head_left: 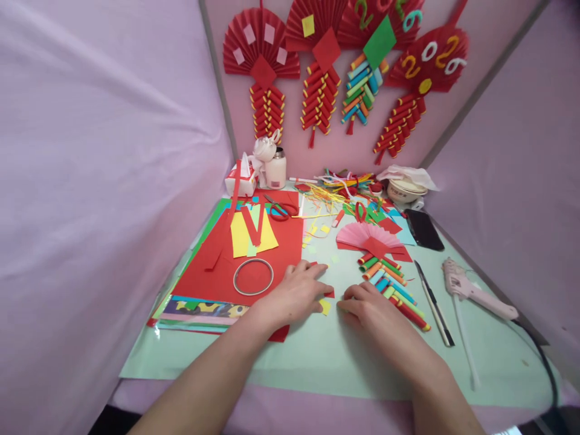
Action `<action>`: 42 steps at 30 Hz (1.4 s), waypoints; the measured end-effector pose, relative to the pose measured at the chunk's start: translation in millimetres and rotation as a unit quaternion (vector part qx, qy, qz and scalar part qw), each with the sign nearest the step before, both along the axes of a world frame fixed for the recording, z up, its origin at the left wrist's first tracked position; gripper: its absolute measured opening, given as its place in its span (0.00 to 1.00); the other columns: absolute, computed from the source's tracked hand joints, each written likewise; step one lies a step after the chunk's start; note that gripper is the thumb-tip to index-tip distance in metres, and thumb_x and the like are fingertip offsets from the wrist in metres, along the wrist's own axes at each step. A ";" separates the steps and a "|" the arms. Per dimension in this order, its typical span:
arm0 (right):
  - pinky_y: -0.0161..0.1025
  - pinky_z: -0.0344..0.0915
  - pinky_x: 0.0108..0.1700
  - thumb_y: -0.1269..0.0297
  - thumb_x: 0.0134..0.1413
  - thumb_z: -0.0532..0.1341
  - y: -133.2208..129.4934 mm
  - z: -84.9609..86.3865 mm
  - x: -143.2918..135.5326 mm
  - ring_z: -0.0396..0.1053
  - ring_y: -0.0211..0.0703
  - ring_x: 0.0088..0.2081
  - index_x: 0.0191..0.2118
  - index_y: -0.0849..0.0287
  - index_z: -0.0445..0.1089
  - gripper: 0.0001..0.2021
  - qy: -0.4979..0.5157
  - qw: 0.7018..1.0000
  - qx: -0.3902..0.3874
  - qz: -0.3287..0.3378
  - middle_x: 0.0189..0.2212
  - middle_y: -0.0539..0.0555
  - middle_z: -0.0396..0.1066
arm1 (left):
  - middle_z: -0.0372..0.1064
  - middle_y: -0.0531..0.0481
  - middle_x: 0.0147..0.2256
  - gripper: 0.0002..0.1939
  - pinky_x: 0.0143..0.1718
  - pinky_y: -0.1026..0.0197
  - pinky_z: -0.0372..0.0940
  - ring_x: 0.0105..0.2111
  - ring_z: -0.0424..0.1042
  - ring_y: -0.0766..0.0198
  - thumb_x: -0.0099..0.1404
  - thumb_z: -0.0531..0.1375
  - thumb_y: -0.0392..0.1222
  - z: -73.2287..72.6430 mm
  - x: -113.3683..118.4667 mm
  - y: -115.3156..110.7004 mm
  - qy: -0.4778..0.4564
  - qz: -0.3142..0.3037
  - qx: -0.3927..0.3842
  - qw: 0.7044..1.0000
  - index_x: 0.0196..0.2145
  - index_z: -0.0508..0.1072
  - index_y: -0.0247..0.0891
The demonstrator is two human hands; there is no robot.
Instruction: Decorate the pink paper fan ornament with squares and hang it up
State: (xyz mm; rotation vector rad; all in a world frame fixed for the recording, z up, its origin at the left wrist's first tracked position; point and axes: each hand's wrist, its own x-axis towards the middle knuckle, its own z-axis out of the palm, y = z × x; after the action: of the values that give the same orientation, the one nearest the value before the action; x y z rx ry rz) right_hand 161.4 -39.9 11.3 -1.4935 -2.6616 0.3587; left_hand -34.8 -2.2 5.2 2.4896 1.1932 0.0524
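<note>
One table [317,368] below four red fans [260,48] bears one pink fan [362,234] with paper rolls [390,286]; my right hand [368,309] curls beside them, grip unclear; my left hand [301,293] spreads open, thumb by one yellow scrap [325,307]

Four red, pleated-paper fan hangings [263,45] [315,27] [379,42] [428,60] appear with two bare hands [301,293] [374,308], one pink, pleated-paper fan [362,234], one silver metal ring [234,277], one black smartphone [424,229], one pale plastic glue gun [475,293], one translucent glue stick [466,347], one white canister [276,170] and one red-and-white tissue box [241,184].
</note>
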 end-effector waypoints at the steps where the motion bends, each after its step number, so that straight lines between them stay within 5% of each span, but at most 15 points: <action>1: 0.43 0.60 0.43 0.75 0.58 0.55 0.2 1.0 0.1 0.63 0.47 0.40 0.27 0.56 0.73 0.14 0.002 1.000 -0.003 -0.003 0.33 0.55 0.70 | 0.51 0.49 0.63 0.19 0.47 0.46 0.57 0.55 0.54 0.45 0.60 0.61 0.43 -0.1 -0.1 0.0 0.001 -0.001 -0.002 1.000 0.50 0.72 0.54; 8: 0.43 0.62 0.42 0.72 0.61 0.54 2.3 -2.2 3.6 0.63 0.48 0.42 0.40 0.53 0.73 0.11 0.040 0.999 0.005 -0.004 0.36 0.54 0.70 | 0.53 0.47 0.62 0.20 0.48 0.46 0.57 0.54 0.55 0.46 0.63 0.59 0.47 -4.3 -1.1 -0.8 -0.020 0.001 0.011 1.000 0.54 0.69 0.51; 14: 0.45 0.64 0.46 0.67 0.62 0.55 12.4 -18.0 7.6 0.65 0.48 0.45 0.47 0.57 0.71 0.11 0.095 0.992 0.081 -0.008 0.42 0.57 0.70 | 0.68 0.47 0.50 0.13 0.44 0.52 0.57 0.49 0.60 0.54 0.69 0.52 0.43 -4.6 5.1 1.4 -0.082 0.076 0.081 0.990 0.46 0.74 0.43; 24: 0.43 0.64 0.42 0.62 0.63 0.54 25.5 -30.4 8.7 0.68 0.49 0.40 0.45 0.57 0.71 0.11 0.168 0.969 0.178 -0.044 0.35 0.56 0.72 | 0.70 0.50 0.36 0.06 0.41 0.56 0.56 0.42 0.64 0.59 0.64 0.58 0.38 -6.3 8.0 4.1 -0.123 0.153 0.126 0.973 0.30 0.73 0.38; 31: 0.42 0.63 0.42 0.62 0.63 0.54 27.1 -31.5 6.0 0.67 0.47 0.40 0.42 0.60 0.72 0.11 0.174 0.969 0.168 -0.050 0.34 0.56 0.72 | 0.70 0.49 0.36 0.09 0.41 0.56 0.57 0.42 0.64 0.58 0.63 0.60 0.47 -10.7 7.5 3.5 -0.134 0.166 0.147 0.966 0.31 0.71 0.38; 42: 0.41 0.62 0.39 0.62 0.62 0.54 28.2 -28.2 6.6 0.66 0.45 0.36 0.38 0.58 0.72 0.10 0.222 0.951 0.203 -0.064 0.32 0.55 0.72 | 0.70 0.47 0.38 0.07 0.42 0.55 0.56 0.43 0.64 0.57 0.65 0.57 0.42 -12.8 6.2 6.1 -0.107 0.203 0.172 0.958 0.34 0.74 0.38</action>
State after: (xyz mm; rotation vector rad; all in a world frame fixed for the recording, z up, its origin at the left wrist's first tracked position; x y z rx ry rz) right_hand 168.0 -11.7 -16.9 -1.2671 -2.1134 0.1071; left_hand -28.6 3.9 -7.5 2.3832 1.6933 0.6726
